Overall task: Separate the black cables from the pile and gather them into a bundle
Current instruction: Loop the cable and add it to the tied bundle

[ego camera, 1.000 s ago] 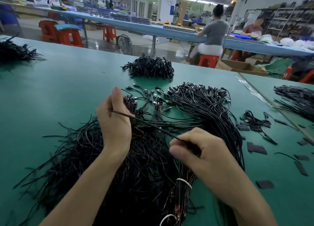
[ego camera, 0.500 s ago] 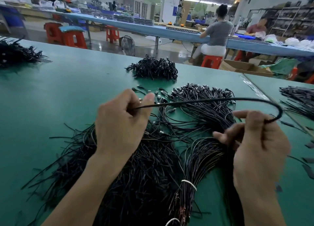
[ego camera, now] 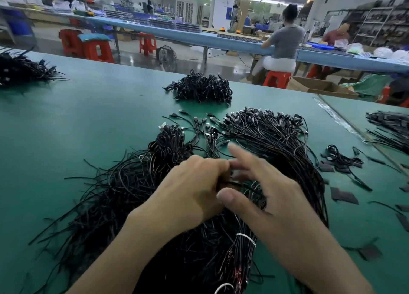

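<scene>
Meeting again over pile (ego camera: 137,194): both hands (ego camera: 232,196).

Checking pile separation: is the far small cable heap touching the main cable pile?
Apart. The head view shows bare green table between the far small heap and the main pile.

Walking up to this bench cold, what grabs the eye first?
Two bare hands, left hand and right hand, meet over a sprawling pile of black cables in the near centre of the green table. Behind it sits a smaller tangled heap.
</scene>
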Available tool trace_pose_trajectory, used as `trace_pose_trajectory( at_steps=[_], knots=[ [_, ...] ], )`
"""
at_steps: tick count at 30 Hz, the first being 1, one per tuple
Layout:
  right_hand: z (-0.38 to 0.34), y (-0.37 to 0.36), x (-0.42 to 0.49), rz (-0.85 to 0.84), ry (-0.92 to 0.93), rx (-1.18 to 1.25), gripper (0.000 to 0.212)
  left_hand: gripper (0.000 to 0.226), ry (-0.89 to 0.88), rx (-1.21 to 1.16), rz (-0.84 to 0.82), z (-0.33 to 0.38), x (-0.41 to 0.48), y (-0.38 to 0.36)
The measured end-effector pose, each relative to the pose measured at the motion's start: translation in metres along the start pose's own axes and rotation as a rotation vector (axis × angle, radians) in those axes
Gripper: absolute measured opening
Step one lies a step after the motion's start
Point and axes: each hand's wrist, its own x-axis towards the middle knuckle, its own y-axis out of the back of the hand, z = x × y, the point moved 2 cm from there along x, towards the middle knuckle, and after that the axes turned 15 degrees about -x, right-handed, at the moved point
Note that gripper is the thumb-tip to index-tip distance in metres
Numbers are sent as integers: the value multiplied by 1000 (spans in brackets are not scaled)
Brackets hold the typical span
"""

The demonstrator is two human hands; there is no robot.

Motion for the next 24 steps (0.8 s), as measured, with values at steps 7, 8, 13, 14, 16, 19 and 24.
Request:
trace_pose_trajectory(
  at_steps=[7,8,13,14,16,19,24],
  knots=[
    [35,3,2,355,-290,55,21,28,-52,-100,314,2,-5,15],
    [44,6,1,404,-360,9,24,26,-39,-76,415,0,-5,19],
    [51,5,1,338,-381,-34,25,45,-50,40,635,0,-6,27],
    [44,3,2,259,-326,40,23,48,-69,-5,581,-1,-5,24],
    [31,-5,4,118,-211,186,15,50,-35,-47,438,-3,-3,17],
    [16,-14,6,149,-119,319,15,53,46,-27,322,-10,-2,11],
    [23,-12,9,418,-208,489,25,53,241,-335,-41,-14,-3,15]
  ],
)
